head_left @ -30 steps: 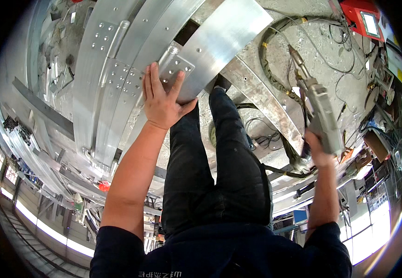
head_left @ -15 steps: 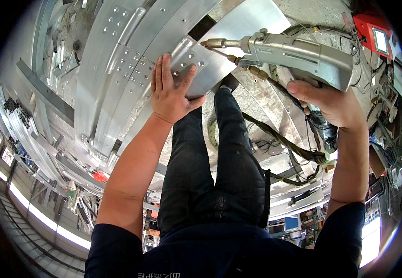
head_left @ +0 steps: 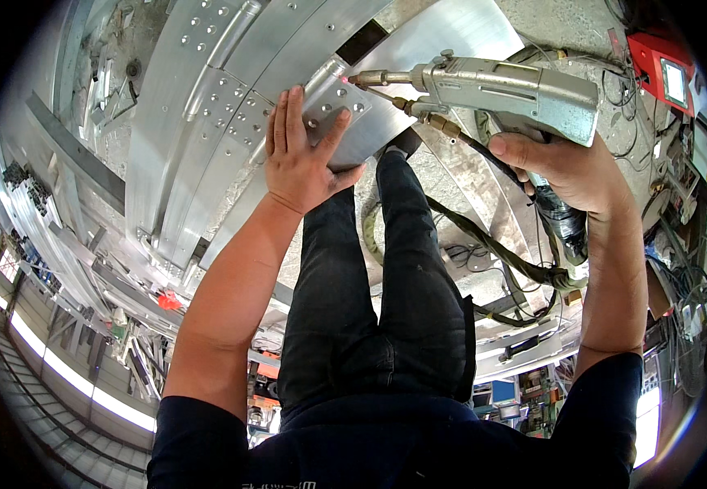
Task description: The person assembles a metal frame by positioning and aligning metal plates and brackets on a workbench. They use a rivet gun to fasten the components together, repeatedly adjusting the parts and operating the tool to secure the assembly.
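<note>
Handheld torch (head_left: 525, 88), gripped in the right hand (head_left: 570, 173), has its nozzle (head_left: 376, 77) beside a tube (head_left: 325, 76) on the metal panel (head_left: 443, 37); the left hand (head_left: 303, 169) rests there, fingers (head_left: 293, 118) spread. Cable (head_left: 561, 280) loops beside the legs (head_left: 409, 232); past the panel's right edge, concrete floor (head_left: 553, 18) and a red box (head_left: 643, 61) show.

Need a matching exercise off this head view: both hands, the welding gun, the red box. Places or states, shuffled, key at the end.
Column 1
1. Left hand
2. Right hand
3. Handheld welding gun
4. Red box with a screen

Column 2
A. Near the picture's upper right edge
B. Gripping a tool
C. Spread over silver metal panels
D. Nozzle turned toward a metal barrel, a small pink light spot at its tip

Right pairs: 1-C, 2-B, 3-D, 4-A
</note>
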{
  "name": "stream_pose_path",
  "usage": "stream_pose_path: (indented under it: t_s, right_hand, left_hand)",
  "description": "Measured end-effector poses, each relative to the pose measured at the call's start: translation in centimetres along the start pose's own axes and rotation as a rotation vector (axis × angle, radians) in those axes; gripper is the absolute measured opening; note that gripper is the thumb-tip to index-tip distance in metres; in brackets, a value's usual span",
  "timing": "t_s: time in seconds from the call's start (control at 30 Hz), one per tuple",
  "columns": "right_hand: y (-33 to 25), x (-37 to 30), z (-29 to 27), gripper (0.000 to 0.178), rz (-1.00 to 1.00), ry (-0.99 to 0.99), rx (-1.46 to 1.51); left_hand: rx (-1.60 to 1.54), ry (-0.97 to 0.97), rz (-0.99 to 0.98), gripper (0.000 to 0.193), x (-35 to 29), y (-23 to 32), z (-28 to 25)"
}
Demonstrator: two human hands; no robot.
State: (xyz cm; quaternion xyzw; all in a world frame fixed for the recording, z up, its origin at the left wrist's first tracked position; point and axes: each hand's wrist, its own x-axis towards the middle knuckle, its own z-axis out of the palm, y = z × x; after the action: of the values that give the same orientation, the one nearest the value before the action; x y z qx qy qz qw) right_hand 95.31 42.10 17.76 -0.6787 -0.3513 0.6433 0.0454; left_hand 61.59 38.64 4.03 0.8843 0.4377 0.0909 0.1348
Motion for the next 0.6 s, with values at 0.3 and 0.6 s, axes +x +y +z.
stream_pose_path:
  t_s: [0.3,0.6]
  right_hand:
    - [-0.2,0.2,0.1,0.038,-0.031,-0.030,0.062]
    - [0.2,0.2,-0.4,0.041,-0.055,-0.104,0.171]
  left_hand:
    - [-0.077,-0.037,-0.079,0.082,0.9,0.3,0.0]
    - [0.061,-0.080,-0.027,0.078,1.5,0.8,-1.0]
